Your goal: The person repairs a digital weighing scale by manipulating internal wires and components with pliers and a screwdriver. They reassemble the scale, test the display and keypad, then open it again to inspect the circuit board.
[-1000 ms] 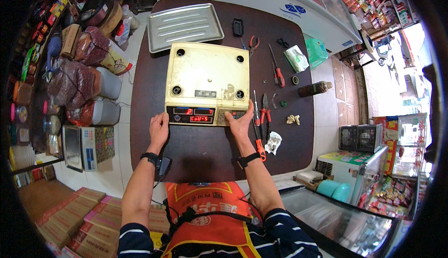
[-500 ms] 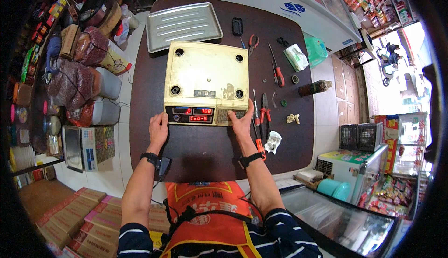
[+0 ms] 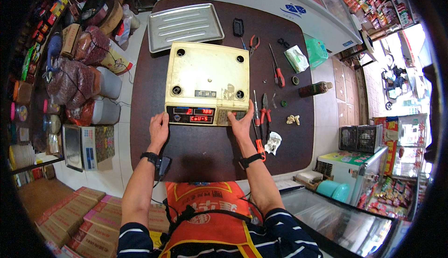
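A cream-coloured electronic weighing scale (image 3: 205, 73), its metal pan off, lies on the dark brown table (image 3: 200, 150). Four-cornered and boxy, its bare top has a dark round hole near each corner. Red digits glow on the display panel (image 3: 191, 115) along its near side, beside a worn keypad (image 3: 222, 117). My left hand (image 3: 159, 129) is closed against the near left corner. At the near right corner my right hand (image 3: 242, 125) grips the scale, thumb on the keypad and fingers along the side. The ribbed metal pan (image 3: 185, 24) rests behind the scale.
Right of the scale lie pliers (image 3: 264, 111), red-handled screwdrivers (image 3: 279, 77), a green ring (image 3: 283, 103), a tissue pack (image 3: 296, 58) and crumpled tissue (image 3: 273, 142). A dark bottle (image 3: 315, 88) is at the right edge. Another scale (image 3: 86, 148) stands left, near cardboard boxes (image 3: 70, 216).
The view has shifted very slightly. Both hands keep their places at the scale's near corners, and the display stays lit.
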Tool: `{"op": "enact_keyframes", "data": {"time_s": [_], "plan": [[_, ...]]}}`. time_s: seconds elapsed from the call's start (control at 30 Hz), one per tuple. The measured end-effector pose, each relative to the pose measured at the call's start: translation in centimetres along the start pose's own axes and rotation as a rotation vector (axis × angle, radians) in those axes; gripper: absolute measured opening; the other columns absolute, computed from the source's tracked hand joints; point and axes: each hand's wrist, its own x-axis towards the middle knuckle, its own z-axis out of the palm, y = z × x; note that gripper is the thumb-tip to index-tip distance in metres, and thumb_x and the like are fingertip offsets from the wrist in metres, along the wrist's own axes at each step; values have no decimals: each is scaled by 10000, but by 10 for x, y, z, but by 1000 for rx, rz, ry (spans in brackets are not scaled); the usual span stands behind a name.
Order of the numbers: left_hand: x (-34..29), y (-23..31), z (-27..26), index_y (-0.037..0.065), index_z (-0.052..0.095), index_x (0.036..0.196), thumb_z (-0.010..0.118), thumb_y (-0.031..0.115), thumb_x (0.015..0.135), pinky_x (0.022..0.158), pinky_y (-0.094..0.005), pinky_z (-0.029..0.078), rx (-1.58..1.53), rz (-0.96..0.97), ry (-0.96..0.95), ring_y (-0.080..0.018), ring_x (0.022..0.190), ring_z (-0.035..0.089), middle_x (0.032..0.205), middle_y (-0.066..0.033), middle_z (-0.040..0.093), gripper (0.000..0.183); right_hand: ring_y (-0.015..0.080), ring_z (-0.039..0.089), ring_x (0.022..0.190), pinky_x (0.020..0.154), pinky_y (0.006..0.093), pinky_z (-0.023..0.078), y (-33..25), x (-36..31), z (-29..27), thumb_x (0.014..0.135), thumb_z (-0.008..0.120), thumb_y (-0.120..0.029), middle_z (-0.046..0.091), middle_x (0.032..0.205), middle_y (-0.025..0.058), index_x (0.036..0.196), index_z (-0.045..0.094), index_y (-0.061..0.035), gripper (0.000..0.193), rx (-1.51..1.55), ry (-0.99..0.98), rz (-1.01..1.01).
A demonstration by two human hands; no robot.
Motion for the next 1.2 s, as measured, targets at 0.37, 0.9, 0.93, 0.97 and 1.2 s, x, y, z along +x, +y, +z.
{"op": "enact_keyframes", "data": {"time_s": [0.37,0.9,0.93,0.97,1.2], "plan": [[1,-5,2,-8,758,1282,528,440,1174,1009,-455,498,12,46,30,-364,1060,622,1111,-150,729,515,515,344,1544,1284,623,311,-14,-19,5,813,942,-251,321,1631,330,1761,59,-59,1309,-174,32,-13],[1,-3,2,-1,757,1286,533,438,1175,990,-462,499,20,28,15,-360,1043,616,1068,-150,716,506,479,443,1469,1250,594,362,-6,-5,14,816,931,-248,431,1535,282,1727,207,-59,1179,-135,132,11],[1,-3,2,-2,757,1289,532,439,1176,992,-462,499,17,49,30,-360,1045,616,1072,-149,717,507,478,446,1467,1250,593,364,-6,-5,14,815,931,-248,431,1535,280,1728,206,-61,1181,-143,135,-13],[0,-2,2,-2,756,1291,531,440,1176,994,-462,498,14,50,34,-361,1047,615,1077,-149,719,509,477,449,1464,1250,592,366,-6,-5,14,814,931,-248,431,1536,279,1729,206,-64,1182,-150,138,-19],[1,-1,0,-11,752,1305,518,454,1182,1021,-458,497,4,2,-5,-363,1072,615,1108,-153,724,534,477,413,1505,1268,589,362,-8,-4,8,806,931,-230,393,1579,278,1743,183,-82,1208,-71,76,54]]}}
